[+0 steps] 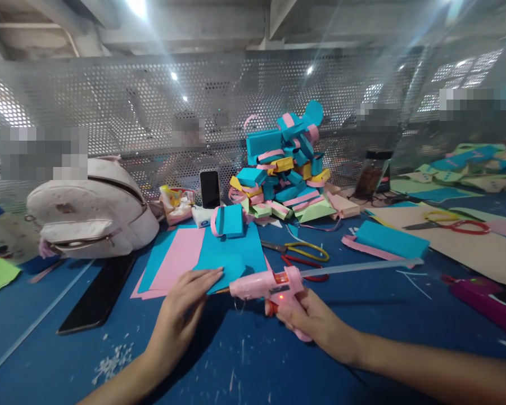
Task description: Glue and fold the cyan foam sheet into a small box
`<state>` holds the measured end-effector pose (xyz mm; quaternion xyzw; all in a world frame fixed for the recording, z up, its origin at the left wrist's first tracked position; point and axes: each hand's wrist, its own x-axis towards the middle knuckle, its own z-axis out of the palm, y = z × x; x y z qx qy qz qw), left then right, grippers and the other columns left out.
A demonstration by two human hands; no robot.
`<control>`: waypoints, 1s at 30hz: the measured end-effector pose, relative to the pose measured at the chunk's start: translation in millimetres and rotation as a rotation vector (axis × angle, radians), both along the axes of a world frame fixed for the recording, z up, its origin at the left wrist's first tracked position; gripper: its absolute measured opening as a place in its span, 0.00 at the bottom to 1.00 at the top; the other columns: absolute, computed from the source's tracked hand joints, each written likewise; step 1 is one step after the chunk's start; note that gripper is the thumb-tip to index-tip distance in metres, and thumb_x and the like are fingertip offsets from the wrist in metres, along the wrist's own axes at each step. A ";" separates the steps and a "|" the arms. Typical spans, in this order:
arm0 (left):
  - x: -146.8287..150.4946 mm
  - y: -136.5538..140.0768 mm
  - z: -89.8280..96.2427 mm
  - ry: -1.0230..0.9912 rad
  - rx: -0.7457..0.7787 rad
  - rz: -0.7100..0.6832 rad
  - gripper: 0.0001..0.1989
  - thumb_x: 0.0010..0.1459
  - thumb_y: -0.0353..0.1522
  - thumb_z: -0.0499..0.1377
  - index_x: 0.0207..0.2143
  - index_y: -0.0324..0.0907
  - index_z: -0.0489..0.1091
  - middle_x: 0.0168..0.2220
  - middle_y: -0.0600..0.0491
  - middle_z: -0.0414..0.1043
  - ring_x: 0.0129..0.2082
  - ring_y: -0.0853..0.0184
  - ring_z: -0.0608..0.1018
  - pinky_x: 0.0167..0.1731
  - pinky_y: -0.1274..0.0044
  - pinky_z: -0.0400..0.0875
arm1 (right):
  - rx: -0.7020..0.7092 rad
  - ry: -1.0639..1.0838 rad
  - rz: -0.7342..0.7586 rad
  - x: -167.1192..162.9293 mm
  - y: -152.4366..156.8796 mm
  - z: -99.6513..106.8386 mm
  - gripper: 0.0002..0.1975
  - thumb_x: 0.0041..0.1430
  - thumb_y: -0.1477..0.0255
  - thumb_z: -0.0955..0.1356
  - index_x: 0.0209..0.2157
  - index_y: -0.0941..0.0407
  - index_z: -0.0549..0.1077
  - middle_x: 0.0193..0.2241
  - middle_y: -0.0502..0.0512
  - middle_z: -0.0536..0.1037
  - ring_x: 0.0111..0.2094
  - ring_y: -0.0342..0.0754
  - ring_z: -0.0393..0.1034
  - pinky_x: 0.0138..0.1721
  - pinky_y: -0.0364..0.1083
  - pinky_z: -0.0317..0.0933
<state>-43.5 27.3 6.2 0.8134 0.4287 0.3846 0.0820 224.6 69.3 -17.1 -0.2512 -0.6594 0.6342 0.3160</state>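
My right hand (316,320) is closed around the handle of a pink hot glue gun (261,284), whose small light glows red. A long translucent glue stick (354,269) sticks out of its back. The nozzle points left and reaches the near edge of a piece of blue paper (225,270). Over the left side of that paper lie the fingers of my left hand (183,301), pressed together and holding it; the thumb is partly hidden. Under and behind are blue and pink paper sheets (181,256), with a small blue paper box with a pink handle (230,220) on them.
Scissors with yellow handles (307,251) and a red-handled pair lie beyond the glue gun. A pile of paper bags (282,180) stands at the back. Left are a white backpack (96,208) and a black phone (99,295); right, a blue paper bag (390,241) and a magenta tool (484,301).
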 end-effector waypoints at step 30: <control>1.0 -1.8 0.3 0.082 0.060 -0.050 0.25 0.64 0.21 0.47 0.60 0.49 0.61 0.56 0.50 0.69 0.53 0.62 0.69 0.49 0.66 0.65 | 0.134 -0.129 -0.016 -0.9 -9.9 12.6 0.25 0.58 0.49 0.62 0.26 0.59 0.67 0.21 0.50 0.64 0.22 0.40 0.57 0.22 0.39 0.53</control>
